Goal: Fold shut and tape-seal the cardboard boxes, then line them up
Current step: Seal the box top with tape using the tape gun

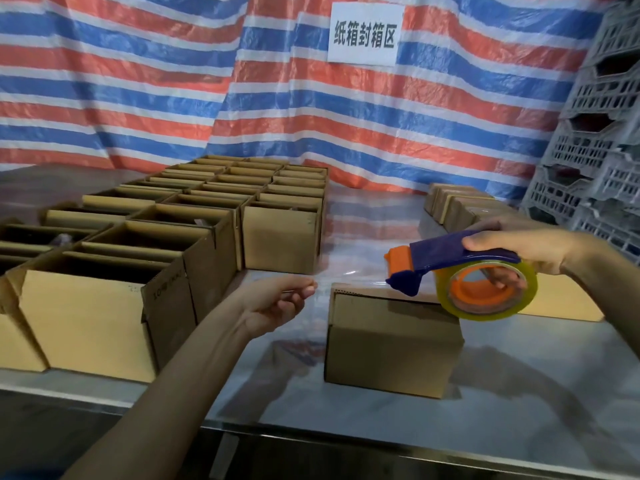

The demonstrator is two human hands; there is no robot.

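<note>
In the lower middle of the frame a closed brown box [391, 348] sits on the shiny table [346, 414]. Over its top the right hand [512, 252] holds the blue and orange tape dispenser [436, 251] tight, with the thumb on top and the fingers through the roll. The left hand [277, 301], in the middle of the frame, pinches the end of the clear tape [349, 280], which stretches across to the dispenser, while many open boxes [86, 323] stand in rows at the left and a few closed boxes [460, 206] line up at the upper right.
</note>
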